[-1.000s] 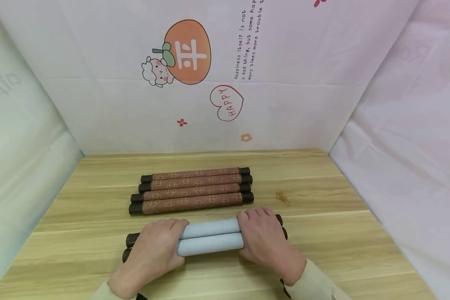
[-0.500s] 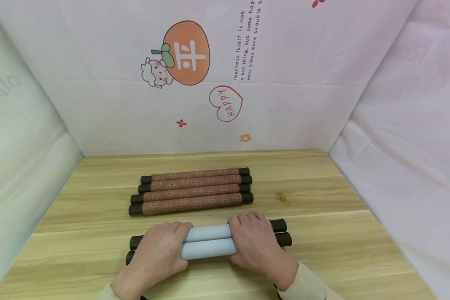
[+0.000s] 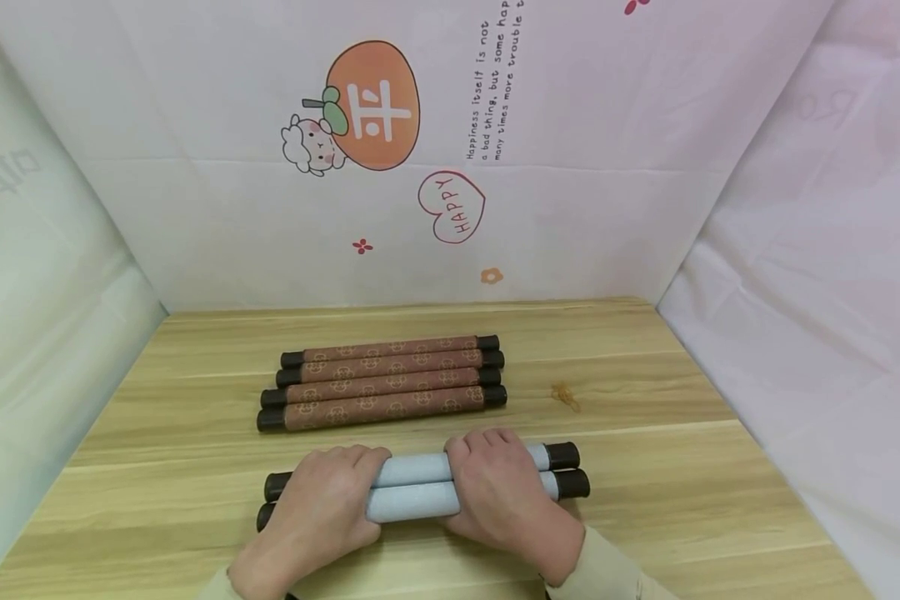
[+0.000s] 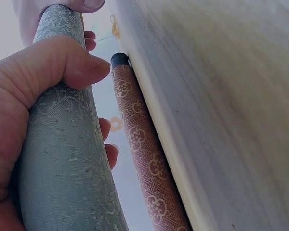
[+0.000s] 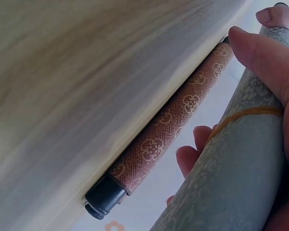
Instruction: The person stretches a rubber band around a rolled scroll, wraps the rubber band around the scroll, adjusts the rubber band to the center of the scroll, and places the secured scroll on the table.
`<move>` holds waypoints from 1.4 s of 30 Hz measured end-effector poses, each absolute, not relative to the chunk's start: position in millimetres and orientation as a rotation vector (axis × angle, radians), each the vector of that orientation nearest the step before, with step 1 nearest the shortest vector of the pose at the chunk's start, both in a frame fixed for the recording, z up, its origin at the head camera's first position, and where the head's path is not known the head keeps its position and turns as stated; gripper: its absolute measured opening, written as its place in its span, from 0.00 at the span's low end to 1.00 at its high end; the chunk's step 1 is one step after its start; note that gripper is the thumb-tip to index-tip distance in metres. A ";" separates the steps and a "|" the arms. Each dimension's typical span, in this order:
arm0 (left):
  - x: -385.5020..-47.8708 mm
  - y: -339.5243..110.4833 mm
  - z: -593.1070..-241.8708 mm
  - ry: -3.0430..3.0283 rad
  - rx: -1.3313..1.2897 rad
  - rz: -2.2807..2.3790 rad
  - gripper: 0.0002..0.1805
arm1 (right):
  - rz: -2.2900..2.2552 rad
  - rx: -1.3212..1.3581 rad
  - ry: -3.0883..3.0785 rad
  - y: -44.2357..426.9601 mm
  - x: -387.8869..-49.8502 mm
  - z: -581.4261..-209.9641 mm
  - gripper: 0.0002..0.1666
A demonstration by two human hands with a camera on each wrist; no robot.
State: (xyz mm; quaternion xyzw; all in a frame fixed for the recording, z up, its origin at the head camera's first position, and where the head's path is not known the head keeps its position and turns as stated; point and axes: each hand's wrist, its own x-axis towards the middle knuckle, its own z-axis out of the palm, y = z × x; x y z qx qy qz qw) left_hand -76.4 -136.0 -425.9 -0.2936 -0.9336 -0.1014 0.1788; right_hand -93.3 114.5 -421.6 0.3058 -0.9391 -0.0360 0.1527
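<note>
2 hands grip 2 pale blue scrolls side by side, in front of a row of 4 brown scrolls.
Nearest: beige sleeves, then left hand and right hand, each curled round the pair of pale blue scrolls, thumbs on the person's side; bare stretch of the pair shows between the hands. Black end caps stick out past both hands. Orange band wraps 1 pale scroll by the right hand. Pair is over the near part of the wooden table; cannot tell if it touches. Farther: 4 patterned brown scrolls lie parallel, black-tipped; yellow-orange clump lies apart to their right. Back: printed white cloth.
</note>
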 end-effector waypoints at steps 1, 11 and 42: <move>-76.3 -135.9 -425.8 -2.643 -0.827 -0.285 0.35 | -0.101 0.875 -2.691 114.1 -93.2 -421.8 0.40; -74.9 -133.9 -426.0 -2.669 -0.815 -0.291 0.33 | -0.120 0.883 -2.663 110.5 -91.9 -424.2 0.41; -77.0 -143.0 -425.4 -2.745 -0.762 -0.264 0.35 | 0.025 0.864 -2.864 132.3 -95.0 -414.4 0.60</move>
